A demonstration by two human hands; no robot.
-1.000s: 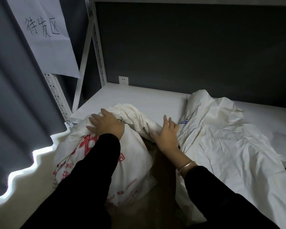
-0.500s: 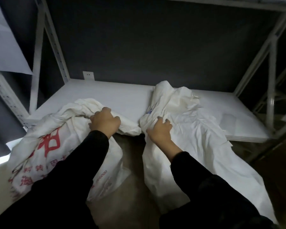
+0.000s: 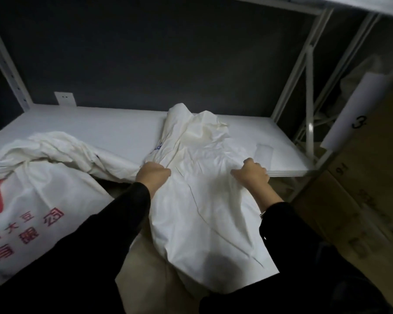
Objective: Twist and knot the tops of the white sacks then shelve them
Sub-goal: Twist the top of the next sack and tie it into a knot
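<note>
Leaving the printed sack (image 3: 39,200), the left hand (image 3: 153,176) joins the right hand (image 3: 251,174), both clenching the plain sack (image 3: 200,200) by the shelf (image 3: 100,128); gathering its top to twist seems next.

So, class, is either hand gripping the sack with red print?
No: the left hand and the right hand both grip the plain white sack; the red-printed sack lies to their left.

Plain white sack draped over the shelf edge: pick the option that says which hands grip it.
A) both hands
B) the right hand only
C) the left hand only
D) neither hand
A: the left hand and the right hand each clutch a bunch of the plain white sack in curled fingers, while the red-printed sack lies untouched to the left.
</note>
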